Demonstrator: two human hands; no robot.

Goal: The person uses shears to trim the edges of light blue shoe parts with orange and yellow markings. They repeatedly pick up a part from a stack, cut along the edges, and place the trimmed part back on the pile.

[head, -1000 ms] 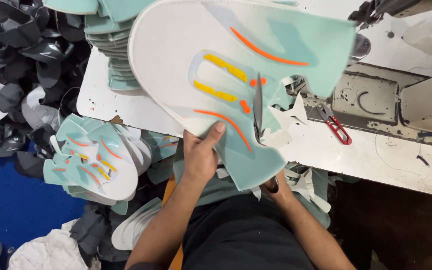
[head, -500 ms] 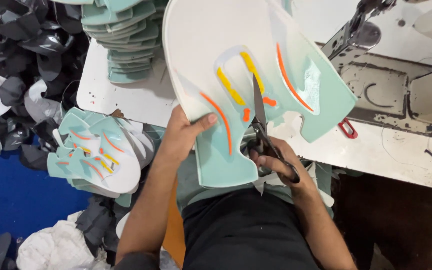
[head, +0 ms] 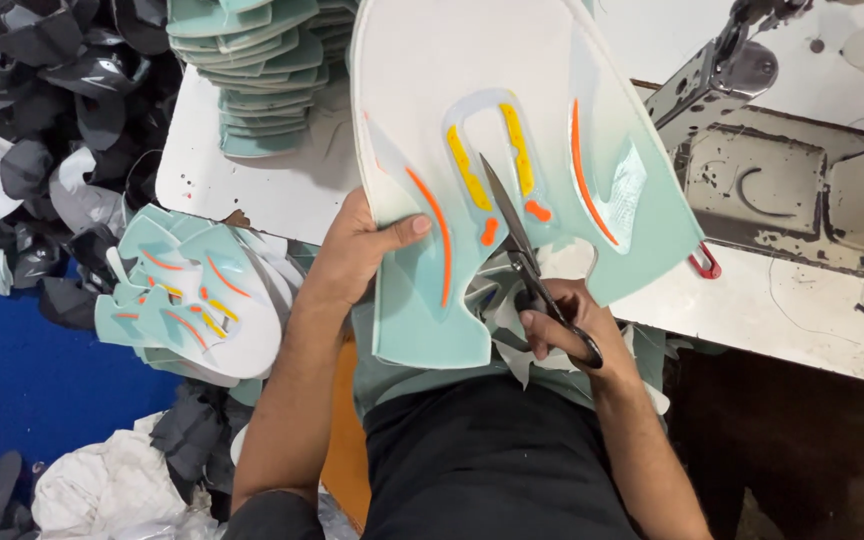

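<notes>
At frame centre our left hand (head: 357,255) pinches the mint shoe upper (head: 512,130); our right hand (head: 572,325) grips scissors (head: 527,255) cutting into it.

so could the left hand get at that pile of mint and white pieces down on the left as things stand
Probably yes, but not freely: the left hand is gripping the big mint and white piece. The pile lies close beside that forearm with nothing between, so it would have to let go first.

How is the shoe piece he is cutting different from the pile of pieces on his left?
The held shoe piece is a single piece, gripped by the left hand with scissors in the right hand against it. The pile of pieces is many, lying loose and untouched. Both are mint and white with orange and yellow stripes.
</notes>
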